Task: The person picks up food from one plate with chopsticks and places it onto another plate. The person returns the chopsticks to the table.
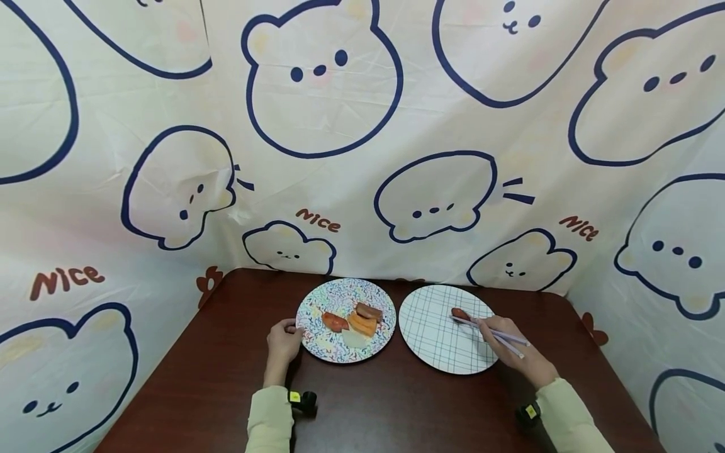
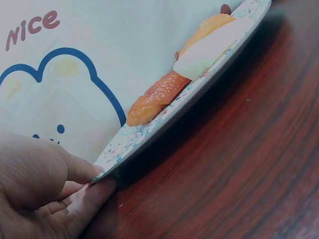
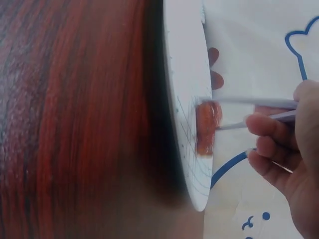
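Seemingly partway: right hand (image 1: 518,349) pinches chopsticks (image 3: 259,101) at one reddish piece (image 1: 459,313) on grid plate (image 1: 433,343); left hand (image 1: 283,343) pinches rim of speckled plate (image 1: 323,341), four food pieces (image 1: 362,325) there likely left

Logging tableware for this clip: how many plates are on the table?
2: the speckled plate, pinched by the left hand, and the checked plate beside it, by the right hand. None seem hidden.
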### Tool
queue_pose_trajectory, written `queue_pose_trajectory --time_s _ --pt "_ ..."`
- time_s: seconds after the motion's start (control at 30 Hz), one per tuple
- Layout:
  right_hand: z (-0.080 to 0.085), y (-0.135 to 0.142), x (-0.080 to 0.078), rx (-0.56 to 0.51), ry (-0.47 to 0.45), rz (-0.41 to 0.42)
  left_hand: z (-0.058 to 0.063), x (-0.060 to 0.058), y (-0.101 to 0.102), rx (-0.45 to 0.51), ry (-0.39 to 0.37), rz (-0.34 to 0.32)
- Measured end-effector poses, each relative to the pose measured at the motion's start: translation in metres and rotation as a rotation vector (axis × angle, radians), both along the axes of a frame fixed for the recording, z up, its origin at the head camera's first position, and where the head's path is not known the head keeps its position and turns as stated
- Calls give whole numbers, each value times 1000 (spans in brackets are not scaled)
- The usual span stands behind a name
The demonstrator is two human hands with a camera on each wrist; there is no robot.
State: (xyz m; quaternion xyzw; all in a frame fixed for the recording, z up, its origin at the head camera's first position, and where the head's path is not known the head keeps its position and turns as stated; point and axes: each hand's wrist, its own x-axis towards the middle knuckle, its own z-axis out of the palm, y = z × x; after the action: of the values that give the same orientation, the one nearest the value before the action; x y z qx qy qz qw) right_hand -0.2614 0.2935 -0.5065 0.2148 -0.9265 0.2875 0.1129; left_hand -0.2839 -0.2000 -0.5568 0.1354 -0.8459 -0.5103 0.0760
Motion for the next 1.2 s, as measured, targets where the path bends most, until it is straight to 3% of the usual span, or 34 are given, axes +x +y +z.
queue_pose_trajectory --time_s 0.17,0.53,0.73,0.87,1.03,1.2 --pt "3 -5 3 34 42 13 -1 1 -1 6 4 4" --pt "-2 16 0 -41 -24 -73 -6 -2 -2 20 13 -7" --pt "0 10 -2 -16 -62 27 -7 -3 -2 20 6 3" --pt "3 2 -1 74 -34 45 -8 -3 -2 22 5 6" --pt "7 -4 1 253 27 -5 -6 -3 -1 21 19 8" --pt "7 -7 0 222 14 6 -4 -2 -1 18 16 14"
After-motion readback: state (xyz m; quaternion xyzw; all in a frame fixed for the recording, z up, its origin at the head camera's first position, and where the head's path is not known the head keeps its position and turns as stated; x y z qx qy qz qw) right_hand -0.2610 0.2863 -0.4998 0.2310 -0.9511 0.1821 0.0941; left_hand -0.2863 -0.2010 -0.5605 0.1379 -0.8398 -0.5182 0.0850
